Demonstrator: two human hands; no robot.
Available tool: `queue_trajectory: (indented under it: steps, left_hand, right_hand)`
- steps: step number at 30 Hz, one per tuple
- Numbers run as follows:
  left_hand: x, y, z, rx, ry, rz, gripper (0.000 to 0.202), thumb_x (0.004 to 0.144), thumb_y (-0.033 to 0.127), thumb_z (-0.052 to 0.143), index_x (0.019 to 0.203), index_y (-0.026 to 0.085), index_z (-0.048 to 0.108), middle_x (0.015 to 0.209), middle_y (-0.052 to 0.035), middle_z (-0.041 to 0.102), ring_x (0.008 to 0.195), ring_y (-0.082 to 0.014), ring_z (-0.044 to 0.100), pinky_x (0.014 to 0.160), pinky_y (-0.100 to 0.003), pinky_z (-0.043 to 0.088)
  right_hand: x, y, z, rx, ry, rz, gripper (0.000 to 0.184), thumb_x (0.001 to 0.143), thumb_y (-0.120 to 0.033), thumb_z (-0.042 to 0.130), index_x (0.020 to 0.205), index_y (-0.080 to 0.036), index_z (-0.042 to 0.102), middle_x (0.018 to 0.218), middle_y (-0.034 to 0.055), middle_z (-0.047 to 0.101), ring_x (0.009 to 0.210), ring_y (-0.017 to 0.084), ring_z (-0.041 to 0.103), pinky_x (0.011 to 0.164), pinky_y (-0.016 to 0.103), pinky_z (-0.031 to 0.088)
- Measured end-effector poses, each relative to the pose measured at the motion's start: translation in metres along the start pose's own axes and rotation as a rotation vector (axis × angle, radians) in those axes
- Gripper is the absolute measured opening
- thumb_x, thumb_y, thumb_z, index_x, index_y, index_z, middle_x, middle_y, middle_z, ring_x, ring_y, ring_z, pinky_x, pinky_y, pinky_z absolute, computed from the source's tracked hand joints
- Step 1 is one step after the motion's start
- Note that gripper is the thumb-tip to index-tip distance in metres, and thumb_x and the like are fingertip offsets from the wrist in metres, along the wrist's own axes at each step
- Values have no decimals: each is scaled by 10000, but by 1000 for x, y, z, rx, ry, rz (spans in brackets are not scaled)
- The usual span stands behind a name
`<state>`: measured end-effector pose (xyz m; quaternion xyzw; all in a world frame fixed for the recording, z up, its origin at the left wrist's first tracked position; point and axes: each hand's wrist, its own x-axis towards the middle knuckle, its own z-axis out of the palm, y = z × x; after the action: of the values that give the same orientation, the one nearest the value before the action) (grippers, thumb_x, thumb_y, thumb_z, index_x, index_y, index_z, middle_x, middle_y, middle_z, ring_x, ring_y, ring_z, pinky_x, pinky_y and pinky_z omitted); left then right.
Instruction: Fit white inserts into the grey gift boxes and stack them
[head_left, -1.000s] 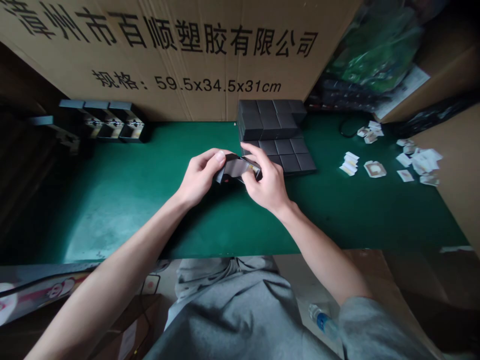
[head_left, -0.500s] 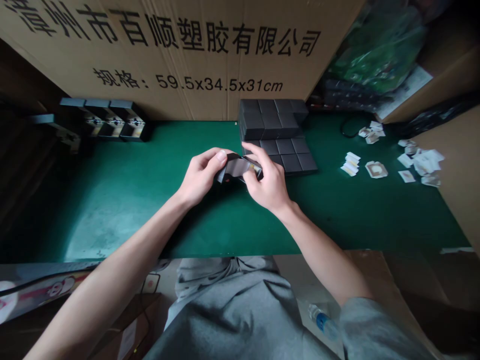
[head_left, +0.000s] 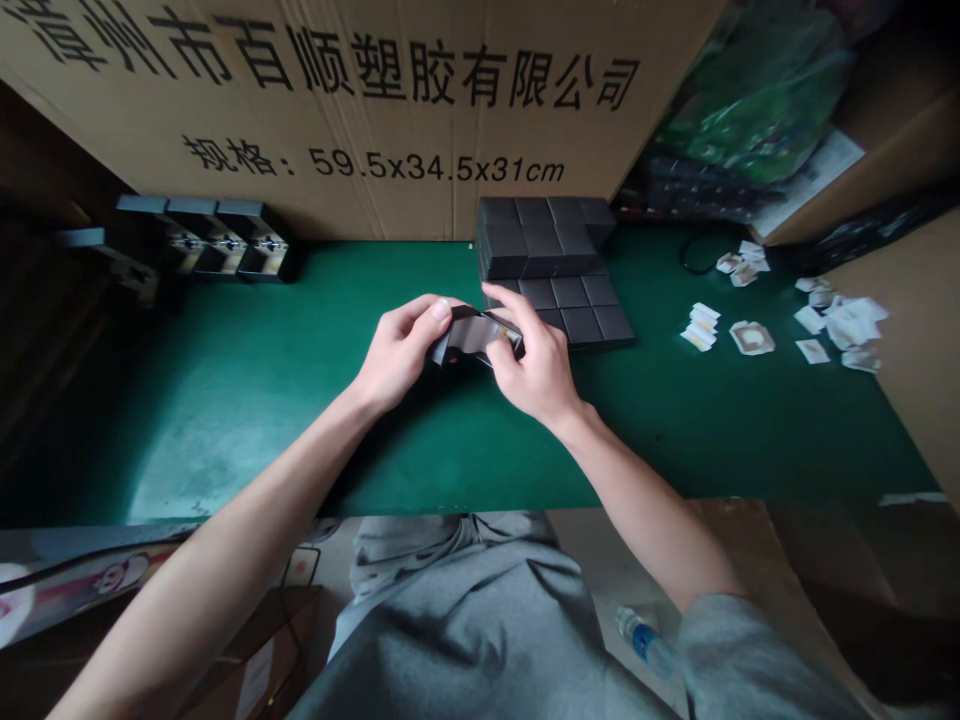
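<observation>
Above the middle of the green table (head_left: 465, 440) I hold a small black box (head_left: 469, 334) in both hands. Its lid is raised, and a pale greyish inner face shows. My left hand (head_left: 403, 350) is closed on the lid side, thumb on top. My right hand (head_left: 534, 362) grips the other half, its thumb pressed at the inside and its index finger stretched out past the box. A yellowish bit shows beside that thumb. The fingers under the box are hidden. Just beyond my right hand stand stacked closed black boxes (head_left: 551, 240).
A large printed carton (head_left: 375, 120) stands along the back. Several open black boxes (head_left: 225, 240) are at the back left. To the right lie folded white pieces (head_left: 701, 327), a square frame-like piece (head_left: 751, 338) and a scrap pile (head_left: 851, 325). A plastic bottle (head_left: 645, 640) is below the table.
</observation>
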<state>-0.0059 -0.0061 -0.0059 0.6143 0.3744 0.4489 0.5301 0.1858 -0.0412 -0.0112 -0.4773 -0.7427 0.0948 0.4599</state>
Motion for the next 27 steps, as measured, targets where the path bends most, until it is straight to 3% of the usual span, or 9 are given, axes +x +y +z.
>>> queue_trajectory:
  steps: [27]
  left_hand:
    - [0, 0, 0, 23, 12, 14, 550, 937, 695, 608, 1063, 190, 787, 839, -53, 734, 628, -143, 608, 581, -264, 489]
  right_hand:
    - [0, 0, -1, 33, -9, 15, 486, 954, -195, 410, 1414, -304, 523, 1272, 39, 766, 1126, 214, 761, 965, 382, 656]
